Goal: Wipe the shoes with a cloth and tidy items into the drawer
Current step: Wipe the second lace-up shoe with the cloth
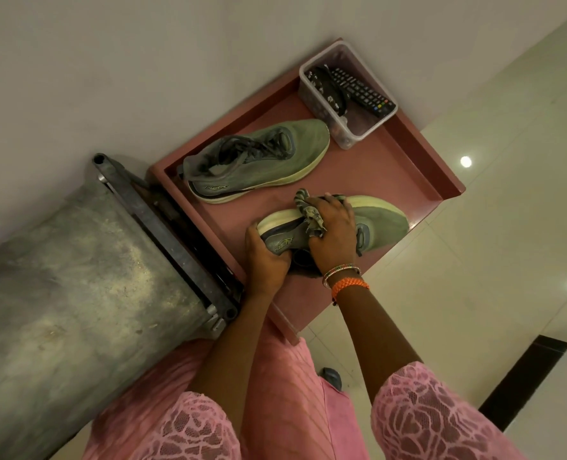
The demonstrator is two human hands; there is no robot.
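Two grey-green sneakers lie in an open pink drawer (368, 167). The far shoe (259, 161) rests on its side near the wall. The near shoe (381, 220) lies tipped on its side at the drawer's front. My left hand (265, 257) grips its heel end. My right hand (333, 234) presses a crumpled striped cloth (305, 207) against the shoe's side and sole edge, over the middle of the shoe.
A clear plastic tub (352, 137) in the drawer's far corner holds a black remote (362, 91) and a dark flowered item (325, 91). A grey metal cabinet top (76, 267) sits to the left. Glossy tiled floor (491, 227) lies to the right.
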